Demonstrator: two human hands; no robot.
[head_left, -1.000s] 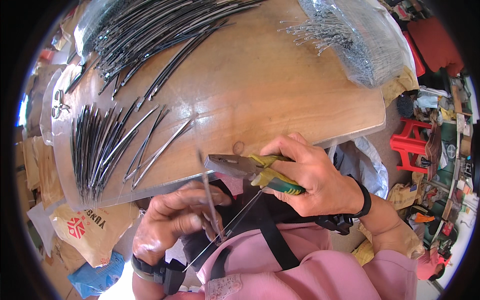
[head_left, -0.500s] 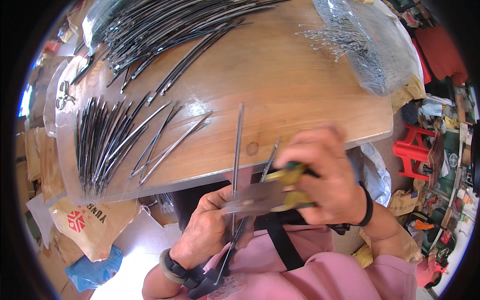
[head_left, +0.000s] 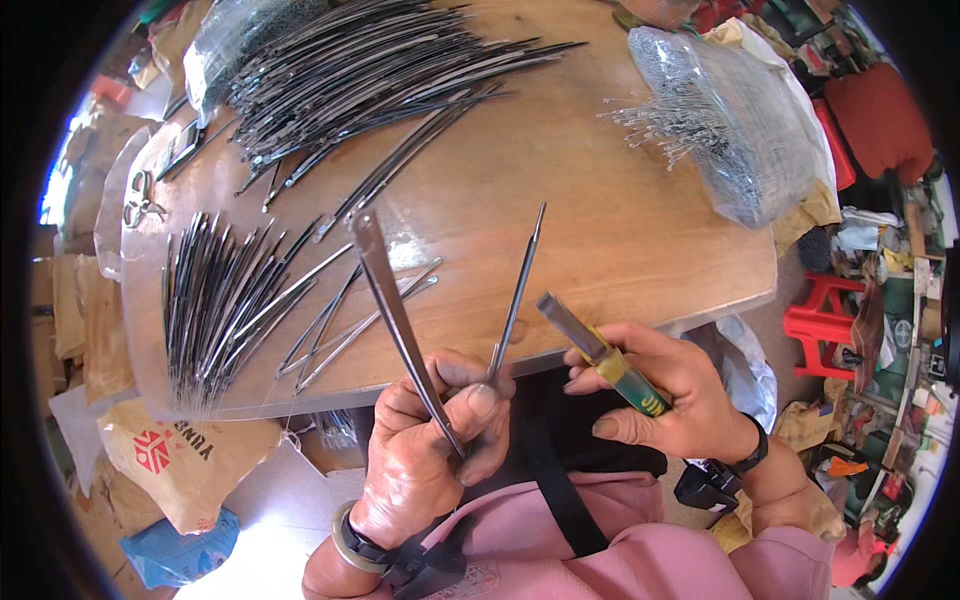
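My left hand [head_left: 415, 445] is closed around two slender dark metal strips, which spread upward from its fingers in a V. The left strip [head_left: 393, 315] leans left and looks wider near its top; the right strip [head_left: 520, 285] is thinner and leans right. My right hand [head_left: 695, 395] grips pliers [head_left: 628, 378] with green and yellow handles. Their grey jaws point up and left, apart from both strips. Whether the jaws are parted cannot be made out. Both hands are above my lap, at the near edge of the wooden table [head_left: 600, 235].
Dark strips lie in a large pile [head_left: 350, 75] at the far left and a smaller bundle [head_left: 225, 310] nearer. Scissors [head_left: 140, 198] rest at the left edge. A plastic bag of thin wires [head_left: 745, 130] lies far right. A red stool [head_left: 825, 320] stands right of the table.
The pliers have moved right, away from the strips and my left hand, and their jaws now point up and left. The strips have tilted apart into a wider V. The whole view has shifted slightly.
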